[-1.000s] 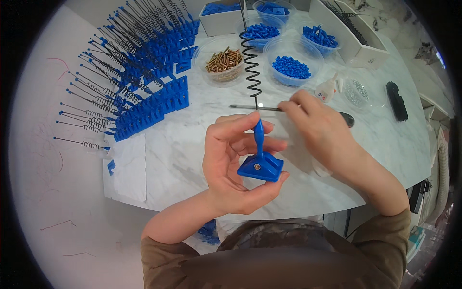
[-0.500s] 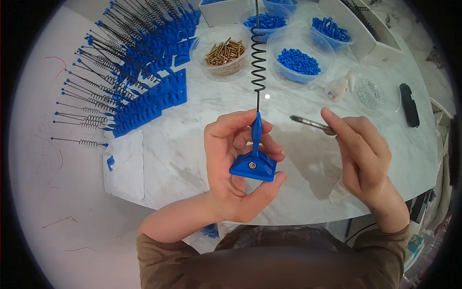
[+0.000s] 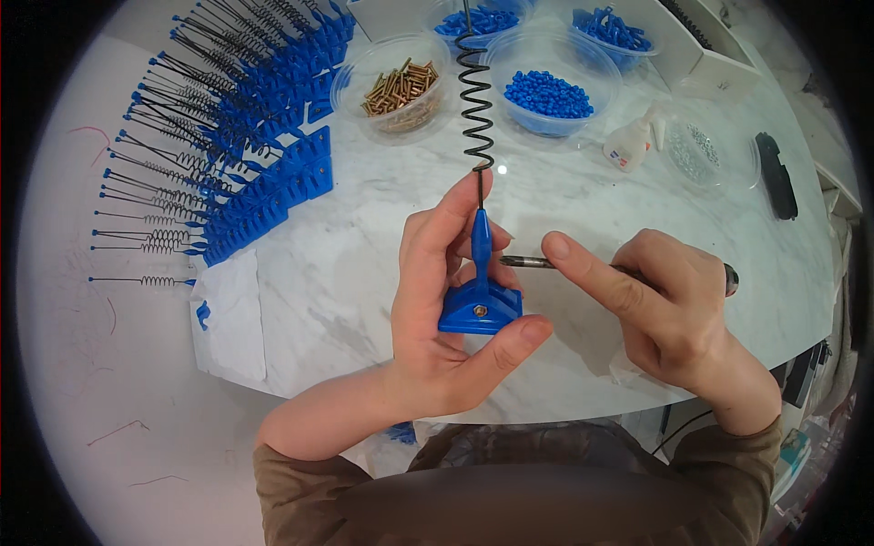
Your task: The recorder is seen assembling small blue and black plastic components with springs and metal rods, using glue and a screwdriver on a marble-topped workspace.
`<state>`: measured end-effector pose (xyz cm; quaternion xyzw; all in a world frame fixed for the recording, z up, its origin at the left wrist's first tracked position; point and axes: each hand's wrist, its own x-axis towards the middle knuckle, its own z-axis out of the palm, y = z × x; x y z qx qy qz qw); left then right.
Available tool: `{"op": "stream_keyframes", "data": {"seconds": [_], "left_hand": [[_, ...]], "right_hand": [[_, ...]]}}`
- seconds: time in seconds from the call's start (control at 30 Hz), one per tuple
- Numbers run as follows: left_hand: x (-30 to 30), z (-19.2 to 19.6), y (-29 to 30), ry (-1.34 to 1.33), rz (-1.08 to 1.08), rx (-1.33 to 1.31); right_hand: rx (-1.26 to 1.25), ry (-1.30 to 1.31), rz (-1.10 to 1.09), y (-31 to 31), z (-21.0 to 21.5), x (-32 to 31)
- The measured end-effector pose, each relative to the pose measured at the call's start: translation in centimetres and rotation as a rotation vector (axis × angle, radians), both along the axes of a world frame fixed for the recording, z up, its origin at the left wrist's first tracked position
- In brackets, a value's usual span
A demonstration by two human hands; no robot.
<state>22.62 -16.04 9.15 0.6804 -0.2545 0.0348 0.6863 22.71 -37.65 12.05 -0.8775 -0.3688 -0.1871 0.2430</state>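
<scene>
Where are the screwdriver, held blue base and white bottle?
Screwdriver (image 3: 527, 261): head view, on its metal shaft.
Held blue base (image 3: 465, 315): head view, on its front face.
White bottle (image 3: 625, 146): head view, on its body.

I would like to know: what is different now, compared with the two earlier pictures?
The right hand has lifted the screwdriver off the table; since the second picture, its tip has moved left and nearer to the blue base. Nothing was let go. The left hand still holds this base, with the black coil above it.
</scene>
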Motion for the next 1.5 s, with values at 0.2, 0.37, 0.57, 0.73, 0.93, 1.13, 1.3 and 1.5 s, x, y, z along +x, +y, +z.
{"op": "stream_keyframes", "data": {"seconds": [0.2,0.37,0.57,0.73,0.93,1.13,1.3,1.5], "left_hand": [[-0.03,-0.47,-0.24,-0.011,-0.02,-0.004],[0.04,-0.69,-0.43,0.008,-0.025,-0.021],[0.15,-0.9,-0.02,0.009,-0.032,0.082],[0.17,-0.81,-0.23,0.007,-0.029,0.073],[0.09,-0.72,-0.48,0.025,-0.026,0.022],[-0.02,-0.6,-0.58,0.026,0.005,0.022],[0.03,-0.73,-0.41,0.01,0.028,0.057],[0.15,-0.51,-0.23,-0.086,0.01,0.218]], "right_hand": [[-0.025,0.038,-0.018,0.15,-0.22,0.0],[-0.018,0.049,-0.028,0.0,-0.07,0.02],[-0.035,0.078,-0.027,0.02,-0.12,0.06],[-0.019,0.08,-0.043,0.09,-0.14,0.02],[-0.025,0.083,-0.055,0.04,-0.07,0.04],[-0.023,0.095,-0.05,-0.02,-0.11,0.01],[-0.002,0.093,-0.041,0.15,-0.1,-0.07],[0.024,0.067,-0.038,0.1,0.0,0.03]]}}
